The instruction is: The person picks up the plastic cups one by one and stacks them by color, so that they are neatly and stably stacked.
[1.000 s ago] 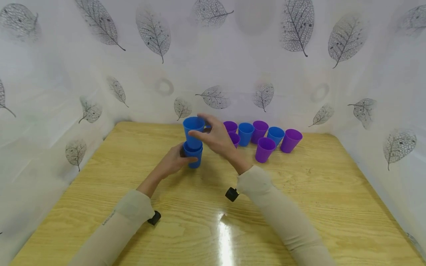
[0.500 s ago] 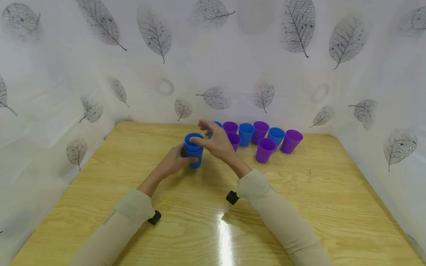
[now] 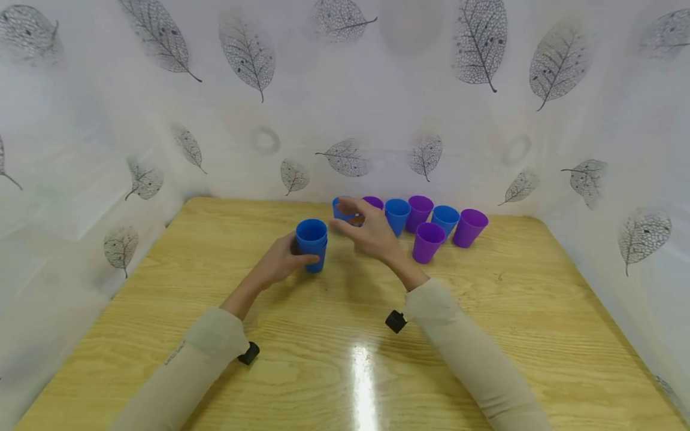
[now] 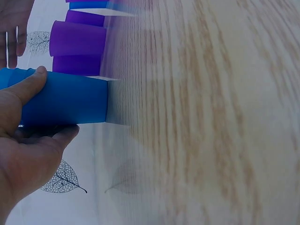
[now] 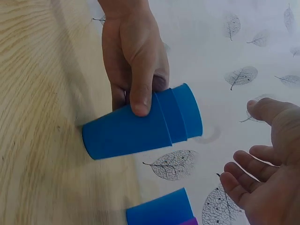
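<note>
One look, head view: our left hand (image 3: pixel 281 258) gripped nested blue cups (image 3: pixel 315 242) on the table (image 3: pixel 302 359). Left wrist: we clasped both sides. Right wrist: our empty right hand (image 5: pixel 285 187) hung half-spread; stacking seemed underway, next calling for another blue cup (image 5: pixel 159 208).

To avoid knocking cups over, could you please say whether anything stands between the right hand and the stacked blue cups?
Nothing visible stands between the right hand and the stacked blue cups; the left hand grips them from the left.

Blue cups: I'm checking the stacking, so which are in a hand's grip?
The nested blue stack, gripped by the left hand; the other blue cups stand ungripped on the table.
</note>
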Motion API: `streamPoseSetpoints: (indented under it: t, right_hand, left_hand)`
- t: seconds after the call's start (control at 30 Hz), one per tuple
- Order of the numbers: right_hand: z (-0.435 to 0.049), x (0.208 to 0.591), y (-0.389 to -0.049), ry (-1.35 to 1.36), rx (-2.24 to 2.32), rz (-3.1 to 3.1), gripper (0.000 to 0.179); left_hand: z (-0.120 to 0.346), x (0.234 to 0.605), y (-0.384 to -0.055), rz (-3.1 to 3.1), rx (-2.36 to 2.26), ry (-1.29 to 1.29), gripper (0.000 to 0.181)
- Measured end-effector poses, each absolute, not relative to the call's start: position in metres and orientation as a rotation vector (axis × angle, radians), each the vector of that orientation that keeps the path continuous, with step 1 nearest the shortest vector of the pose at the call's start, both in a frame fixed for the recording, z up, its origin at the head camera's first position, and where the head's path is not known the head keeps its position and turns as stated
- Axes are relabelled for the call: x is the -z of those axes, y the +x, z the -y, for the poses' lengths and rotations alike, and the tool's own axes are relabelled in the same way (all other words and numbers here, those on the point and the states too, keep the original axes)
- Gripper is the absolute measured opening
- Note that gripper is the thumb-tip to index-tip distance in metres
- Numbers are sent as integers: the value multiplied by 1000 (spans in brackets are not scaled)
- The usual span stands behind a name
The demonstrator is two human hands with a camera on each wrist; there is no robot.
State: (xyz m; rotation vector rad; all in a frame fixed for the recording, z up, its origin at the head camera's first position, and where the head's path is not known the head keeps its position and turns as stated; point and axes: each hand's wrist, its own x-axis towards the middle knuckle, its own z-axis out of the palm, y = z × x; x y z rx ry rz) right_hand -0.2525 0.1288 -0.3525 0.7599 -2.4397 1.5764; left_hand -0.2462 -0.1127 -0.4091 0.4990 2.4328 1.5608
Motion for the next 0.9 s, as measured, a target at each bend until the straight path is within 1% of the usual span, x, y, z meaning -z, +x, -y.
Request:
streamPoseSetpoints:
  t: [0.13,0.37,0.9]
  right_hand:
    - [-145,347,-249,751,-1575,2453,54]
    - [-180,340,-245,653,-1535,2490,54]
    - [-262,340,-247,458,-1410,2516,55]
  left_hand:
    - [112,409,-246,-2438,-1552,484,71]
    - [111,409,-245,-2446,-1547,474,72]
    - [111,405,-243,-2428,-1555,464,74]
